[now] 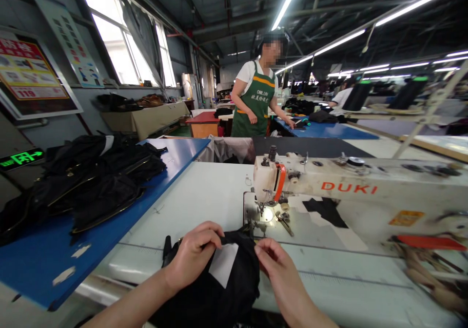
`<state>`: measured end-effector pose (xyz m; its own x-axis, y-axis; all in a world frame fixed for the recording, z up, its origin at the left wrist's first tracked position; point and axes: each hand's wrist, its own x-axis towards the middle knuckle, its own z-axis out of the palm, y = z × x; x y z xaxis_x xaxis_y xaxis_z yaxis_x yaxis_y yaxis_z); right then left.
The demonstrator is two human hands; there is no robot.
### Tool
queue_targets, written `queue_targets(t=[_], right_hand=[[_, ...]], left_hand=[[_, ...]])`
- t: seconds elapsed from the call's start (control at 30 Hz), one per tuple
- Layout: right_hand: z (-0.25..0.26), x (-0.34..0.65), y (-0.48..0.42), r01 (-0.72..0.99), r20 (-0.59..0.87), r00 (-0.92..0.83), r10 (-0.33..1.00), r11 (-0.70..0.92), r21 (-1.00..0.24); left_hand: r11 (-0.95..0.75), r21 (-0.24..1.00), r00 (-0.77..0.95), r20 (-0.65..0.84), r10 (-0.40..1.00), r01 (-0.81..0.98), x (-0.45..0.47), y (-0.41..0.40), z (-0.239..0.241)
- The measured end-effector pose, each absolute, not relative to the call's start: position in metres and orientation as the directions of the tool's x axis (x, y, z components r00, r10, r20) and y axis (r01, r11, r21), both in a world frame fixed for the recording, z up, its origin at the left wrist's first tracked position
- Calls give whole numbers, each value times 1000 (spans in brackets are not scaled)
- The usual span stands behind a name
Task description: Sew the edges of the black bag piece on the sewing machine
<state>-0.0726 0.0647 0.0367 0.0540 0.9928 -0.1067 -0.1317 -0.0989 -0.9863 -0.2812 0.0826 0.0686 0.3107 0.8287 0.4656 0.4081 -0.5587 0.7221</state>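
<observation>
My left hand (192, 255) pinches the top edge of a black fabric piece (234, 289) that lies on the white sewing table (204, 196). A white label (223, 264) rests on the fabric just right of those fingers. My right hand (276, 262) grips the fabric's right edge, close to the needle area (265, 216) of the white DUKI sewing machine (347, 191). The fabric's far edge sits just in front of the presser foot.
A heap of black garments (91, 177) lies on the blue side table (44, 264) at left. A person in a green apron (256, 99) stands at a blue table (325, 130) behind. Windows and posters line the left wall.
</observation>
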Motion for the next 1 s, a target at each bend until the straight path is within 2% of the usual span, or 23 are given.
queue_targets(t=[0.13, 0.2, 0.27, 0.33, 0.4, 0.5, 0.6, 0.77, 0.9, 1.0], right_hand=[[39, -72, 67, 0, -45, 61, 997, -45, -999], [47, -72, 67, 67, -27, 15, 1000, -28, -997], [60, -73, 66, 147, -2, -82, 997, 10, -989], [77, -75, 62, 227, 26, -223, 974, 78, -971], [95, -76, 57, 308, 41, -377, 925, 167, -937], [118, -75, 47, 402, 76, -521, 850, 323, -857], [132, -74, 39, 454, 110, -569, 815, 423, -784], [136, -72, 31, 483, 142, -591, 794, 489, -726], [125, -66, 30, 488, 114, -584, 804, 459, -742], [116, -63, 30, 533, 172, -554, 815, 506, -679]], left_hand=[[-442, 813, 336, 324, 884, 379, -284, 88, 68], [-294, 895, 336, 179, 925, 335, -284, 92, 74], [-207, 935, 338, 104, 935, 287, -281, 94, 86], [-279, 922, 414, 152, 898, 267, -278, 94, 104], [-383, 886, 574, 176, 800, 262, -275, 91, 123], [-337, 902, 756, 17, 654, 271, -274, 81, 143], [-272, 900, 717, -61, 694, 340, -274, 63, 145], [-366, 812, 436, 155, 886, 455, -267, 28, 128], [-492, 736, 355, 355, 865, 465, -262, 13, 120], [-586, 676, 373, 455, 809, 447, -262, 10, 118]])
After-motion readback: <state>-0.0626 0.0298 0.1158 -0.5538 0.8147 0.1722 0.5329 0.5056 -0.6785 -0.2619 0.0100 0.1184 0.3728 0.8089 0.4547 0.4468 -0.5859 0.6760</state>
